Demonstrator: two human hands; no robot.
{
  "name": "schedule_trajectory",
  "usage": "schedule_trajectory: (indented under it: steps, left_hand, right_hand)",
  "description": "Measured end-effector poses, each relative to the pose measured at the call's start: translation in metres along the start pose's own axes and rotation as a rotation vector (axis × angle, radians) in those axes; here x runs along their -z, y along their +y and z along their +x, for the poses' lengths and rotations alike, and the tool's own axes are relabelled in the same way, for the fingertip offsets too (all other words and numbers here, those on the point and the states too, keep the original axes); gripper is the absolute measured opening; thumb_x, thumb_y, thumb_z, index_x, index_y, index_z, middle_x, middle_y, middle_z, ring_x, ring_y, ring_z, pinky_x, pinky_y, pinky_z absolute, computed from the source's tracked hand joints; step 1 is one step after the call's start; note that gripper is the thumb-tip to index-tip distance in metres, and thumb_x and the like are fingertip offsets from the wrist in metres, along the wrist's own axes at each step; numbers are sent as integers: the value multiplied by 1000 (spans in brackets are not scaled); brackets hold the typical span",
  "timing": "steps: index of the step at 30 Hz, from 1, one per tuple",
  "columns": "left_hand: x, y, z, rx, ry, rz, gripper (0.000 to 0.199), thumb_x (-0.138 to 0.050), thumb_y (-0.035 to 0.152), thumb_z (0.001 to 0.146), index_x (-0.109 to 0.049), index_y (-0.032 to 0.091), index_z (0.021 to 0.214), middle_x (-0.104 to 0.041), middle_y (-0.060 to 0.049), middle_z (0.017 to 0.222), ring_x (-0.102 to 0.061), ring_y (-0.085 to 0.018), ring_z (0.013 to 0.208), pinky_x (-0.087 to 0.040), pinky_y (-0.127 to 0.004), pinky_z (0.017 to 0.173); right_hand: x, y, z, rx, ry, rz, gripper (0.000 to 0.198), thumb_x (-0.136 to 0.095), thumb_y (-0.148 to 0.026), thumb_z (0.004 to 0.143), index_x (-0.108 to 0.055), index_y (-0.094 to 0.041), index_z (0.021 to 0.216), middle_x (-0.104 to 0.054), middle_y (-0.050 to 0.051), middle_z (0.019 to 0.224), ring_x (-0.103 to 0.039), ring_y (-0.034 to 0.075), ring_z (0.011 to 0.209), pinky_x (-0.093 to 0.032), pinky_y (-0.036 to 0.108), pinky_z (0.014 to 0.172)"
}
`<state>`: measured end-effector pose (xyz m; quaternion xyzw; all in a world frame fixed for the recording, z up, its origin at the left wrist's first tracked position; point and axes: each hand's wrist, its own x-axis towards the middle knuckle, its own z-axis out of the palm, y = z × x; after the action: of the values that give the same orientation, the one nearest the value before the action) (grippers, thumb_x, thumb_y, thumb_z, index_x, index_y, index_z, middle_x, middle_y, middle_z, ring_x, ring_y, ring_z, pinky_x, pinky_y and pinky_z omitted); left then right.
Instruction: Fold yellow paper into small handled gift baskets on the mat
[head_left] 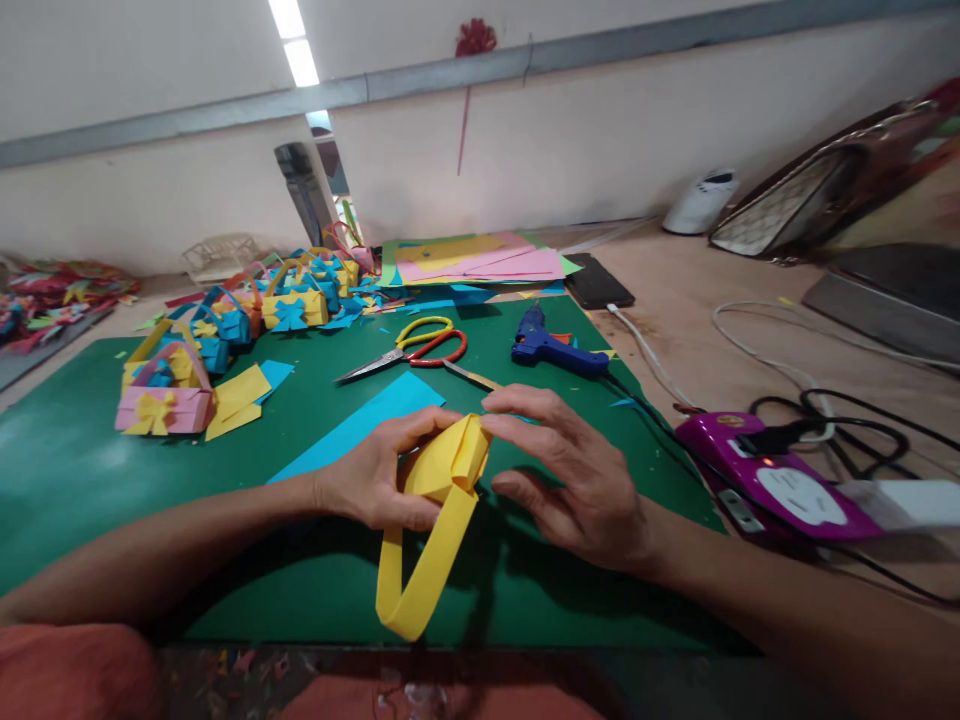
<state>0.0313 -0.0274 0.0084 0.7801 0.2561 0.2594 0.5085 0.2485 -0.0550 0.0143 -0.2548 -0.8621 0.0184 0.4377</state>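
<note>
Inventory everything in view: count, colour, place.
Mat: one, green, centre
Held basket: one, yellow, front
Small baskets: several, multicoloured, mat's left
Scissors: one, red/yellow handles, mid-mat
Glue gun: one, blue, right of scissors
Flat sheet: one, blue, nearer than scissors
Sheet pile: one, multicoloured, mat's far edge
Phone: one, black, right of pile
Power strip: one, purple, right
Cables: several, black and white, right
Bag: one, mostly brown, far right
Container: one, white, back right
Paper heap: one, multicoloured, left
Rosette: one, red, top
Left hand: one, holding basket
Right hand: one, beside it
</note>
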Motion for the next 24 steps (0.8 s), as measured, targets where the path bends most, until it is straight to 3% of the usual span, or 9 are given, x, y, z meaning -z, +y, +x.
schedule_trajectory:
  steps: [15, 24]
  left_hand:
    - [-4, -6, 1, -63, 66, -26, 61, -75, 31, 62, -49, 19, 115, -56, -4, 101, -52, -16, 83, -45, -27, 73]
    - [-7, -5, 0, -7, 68, -45, 62, -75, 30, 62, -49, 18, 117, -57, -5, 101, -52, -16, 80, -46, -25, 69]
  right_hand:
    - [-3, 0, -1, 136, -6, -44, 37, -51, -27, 88, -47, -14, 123, -55, 17, 117, -49, 26, 117, -47, 48, 92]
    - [2, -4, 0, 116, 18, -142, 25, -53, -25, 85, -57, -17, 109, -60, 15, 114, -52, 27, 114, -52, 46, 86]
